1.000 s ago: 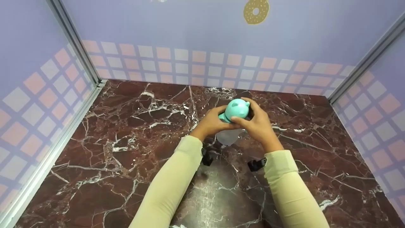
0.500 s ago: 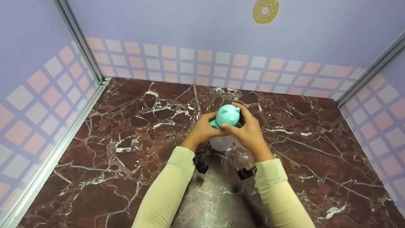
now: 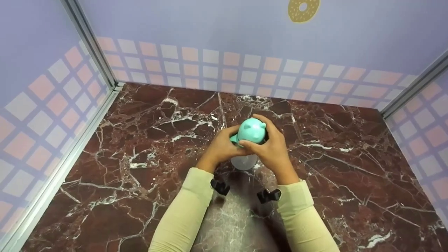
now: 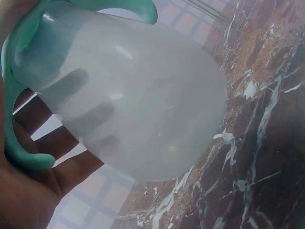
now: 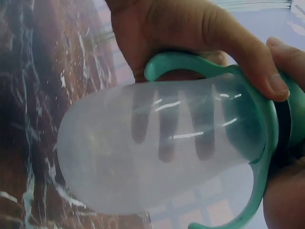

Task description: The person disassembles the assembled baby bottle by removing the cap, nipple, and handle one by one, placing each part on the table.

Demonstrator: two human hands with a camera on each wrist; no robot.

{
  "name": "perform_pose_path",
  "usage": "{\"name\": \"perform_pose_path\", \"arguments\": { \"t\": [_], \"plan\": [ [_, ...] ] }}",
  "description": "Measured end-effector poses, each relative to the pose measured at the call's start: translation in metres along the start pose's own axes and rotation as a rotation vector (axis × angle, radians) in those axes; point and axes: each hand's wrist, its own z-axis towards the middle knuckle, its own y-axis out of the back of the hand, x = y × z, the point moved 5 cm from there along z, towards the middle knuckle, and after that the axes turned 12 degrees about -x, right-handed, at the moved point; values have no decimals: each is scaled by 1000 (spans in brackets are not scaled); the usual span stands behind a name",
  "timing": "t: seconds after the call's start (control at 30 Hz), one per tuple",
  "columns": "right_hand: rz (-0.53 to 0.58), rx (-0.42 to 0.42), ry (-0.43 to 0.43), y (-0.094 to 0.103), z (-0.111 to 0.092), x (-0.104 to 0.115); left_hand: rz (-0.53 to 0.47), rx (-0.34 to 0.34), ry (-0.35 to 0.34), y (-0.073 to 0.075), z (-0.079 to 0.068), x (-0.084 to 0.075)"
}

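Observation:
A baby bottle with a translucent body [image 3: 244,162] and a teal cat-eared cap [image 3: 252,131] is held between both hands over the marble-patterned table. My left hand [image 3: 224,145] grips the bottle near its neck, its fingers showing through the clear wall in the right wrist view. Around the cap curl the thumb and fingers of my right hand [image 3: 273,150]. Two curved teal handles [image 5: 181,62] stick out from a ring below the cap. In the left wrist view the bottle's rounded base [image 4: 209,109] points away from the hand. Its contents look clear or absent.
Dark red marbled tabletop [image 3: 157,196] spreads around the arms. Lilac panels with pink and white squares [image 3: 229,73] close off the back and both sides, joined by metal corner posts [image 3: 92,42]. Black wrist cameras [image 3: 268,196] sit at both cuffs.
Both hands have come left and closer to the body with the bottle, mostly in the first half second. The head view has shifted a little too. The grips look the same.

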Motion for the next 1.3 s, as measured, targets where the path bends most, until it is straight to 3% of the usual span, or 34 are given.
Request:
{"name": "perform_pose_path", "arguments": {
  "t": [0.23, 0.43, 0.9, 1.3],
  "plan": [
    [12, -16, -19, -4, -5, 0, 94, -54, -16, 3, -3, 2],
    [7, -20, 6, -7, -9, 6, 51, -70, -10, 6, -7, 2],
    [40, -18, -52, -2, -7, -1, 104, -57, 21, -1, -5, 1],
    [89, -24, -13, 5, -7, 2, 197, -82, 17, -2, -5, -5]
  ]
}}
